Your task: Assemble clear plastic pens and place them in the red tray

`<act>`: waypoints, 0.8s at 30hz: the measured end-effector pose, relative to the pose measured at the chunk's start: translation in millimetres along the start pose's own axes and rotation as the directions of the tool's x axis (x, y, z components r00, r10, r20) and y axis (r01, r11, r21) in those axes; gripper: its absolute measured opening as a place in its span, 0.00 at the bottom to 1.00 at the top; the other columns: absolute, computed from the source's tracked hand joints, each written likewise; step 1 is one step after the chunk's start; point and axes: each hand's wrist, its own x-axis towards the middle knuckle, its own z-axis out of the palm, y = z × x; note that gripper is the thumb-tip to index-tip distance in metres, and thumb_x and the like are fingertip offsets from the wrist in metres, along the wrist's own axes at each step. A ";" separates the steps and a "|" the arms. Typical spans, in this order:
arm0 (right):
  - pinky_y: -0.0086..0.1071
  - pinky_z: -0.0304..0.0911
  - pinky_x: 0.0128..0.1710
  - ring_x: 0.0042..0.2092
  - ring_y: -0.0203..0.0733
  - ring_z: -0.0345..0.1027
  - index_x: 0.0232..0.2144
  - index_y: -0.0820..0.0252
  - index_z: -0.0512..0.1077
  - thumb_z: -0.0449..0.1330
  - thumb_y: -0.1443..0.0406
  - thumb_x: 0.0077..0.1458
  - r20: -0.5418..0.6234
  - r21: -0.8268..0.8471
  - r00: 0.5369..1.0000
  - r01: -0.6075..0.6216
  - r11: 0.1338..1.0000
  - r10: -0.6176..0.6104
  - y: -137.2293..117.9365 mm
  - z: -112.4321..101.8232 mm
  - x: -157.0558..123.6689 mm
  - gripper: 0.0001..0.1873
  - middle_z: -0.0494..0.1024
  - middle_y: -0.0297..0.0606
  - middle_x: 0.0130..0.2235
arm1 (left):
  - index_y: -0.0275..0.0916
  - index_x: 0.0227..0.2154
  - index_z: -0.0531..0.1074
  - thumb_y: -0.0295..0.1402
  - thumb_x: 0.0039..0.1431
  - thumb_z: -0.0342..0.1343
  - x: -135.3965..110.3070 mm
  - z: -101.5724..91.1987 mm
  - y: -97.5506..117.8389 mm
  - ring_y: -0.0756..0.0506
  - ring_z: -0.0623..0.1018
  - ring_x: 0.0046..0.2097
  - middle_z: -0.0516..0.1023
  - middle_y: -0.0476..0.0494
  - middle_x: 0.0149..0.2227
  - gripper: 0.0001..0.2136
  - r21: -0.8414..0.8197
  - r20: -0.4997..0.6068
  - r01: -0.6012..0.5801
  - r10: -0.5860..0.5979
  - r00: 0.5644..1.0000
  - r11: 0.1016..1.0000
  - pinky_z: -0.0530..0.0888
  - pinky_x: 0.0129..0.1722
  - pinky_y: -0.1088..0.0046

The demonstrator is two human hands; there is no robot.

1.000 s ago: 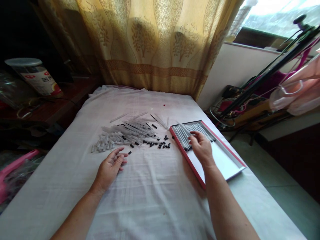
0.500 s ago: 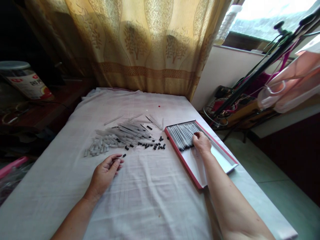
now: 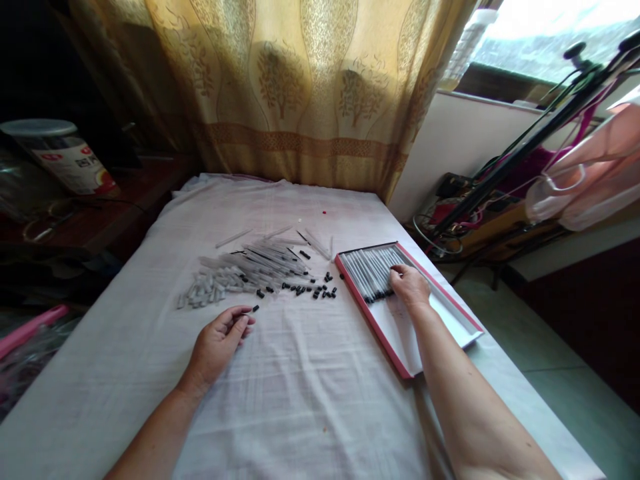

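Note:
My left hand hovers low over the white cloth with curled fingers. A small black pen cap shows at the fingertips, apparently pinched there. My right hand reaches into a shallow red-edged box, its fingers closed at the right end of a row of clear pens. The pen in its grasp is mostly hidden by the fingers. The pens lie side by side, with black ends toward me. Left of the box is a pile of clear pen barrels, with whitish caps and loose black caps beside it.
The white cloth covers the table. A gold curtain hangs behind it. A tub stands on a dark cabinet at left, with a pink-handled thing below. On the right are a black pole and hanging pink plastic.
The view has shifted slightly, so everything appears a little farther right. Both hands keep nearly the same places and poses.

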 end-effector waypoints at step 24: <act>0.35 0.66 0.42 0.44 0.47 0.73 0.38 0.52 0.81 0.60 0.61 0.57 0.147 0.218 0.842 0.484 0.848 -0.518 -175.6 50.9 -77.7 0.10 0.79 0.41 0.42 | 0.37 0.40 0.76 0.56 0.45 0.61 -1.5 0.1 -3.7 0.46 0.78 0.31 0.81 0.41 0.32 0.28 -0.047 0.047 -0.020 0.022 0.999 0.999 0.73 0.27 0.74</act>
